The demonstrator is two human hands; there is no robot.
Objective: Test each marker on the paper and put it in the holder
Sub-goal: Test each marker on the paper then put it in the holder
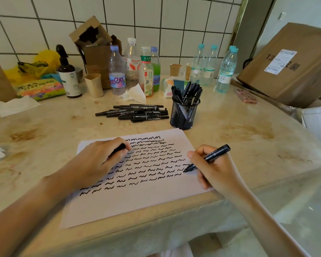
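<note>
A black marker (208, 157) is pinched between the thumb and curled fingers (193, 154) of the right hand (214, 168); the barrel is tilted up and to the right, and the uncapped tip is set down on the paper (133, 197) at the right end of a row of squiggles. A small black piece, judged to be the marker's cap (121, 147), is gripped inside the curled fingers of the left hand (100, 160), which rests on the upper left part of the sheet and holds it down. The sheet is covered with many rows of short black wavy marks; its lower portion is blank.

Beyond the paper, a pile of untested markers (135, 113) is seen lying flat on the stained counter (248, 138). Just right of the pile stands the mesh holder (184, 115), with a number of markers already upright in it.

Risks noted:
- The tip is near the paper's right edge; a stroke carried too far would mark the counter.
- The left palm lies over inked rows; smearing is likely if the ink is wet.
- The sheet overhangs the counter's front edge slightly; it could slip if the left hand is lifted.
- The holder is crowded; a hasty insertion could tip it or dislodge markers.
- The marker could be put away uncapped if the cap is forgotten.
</note>
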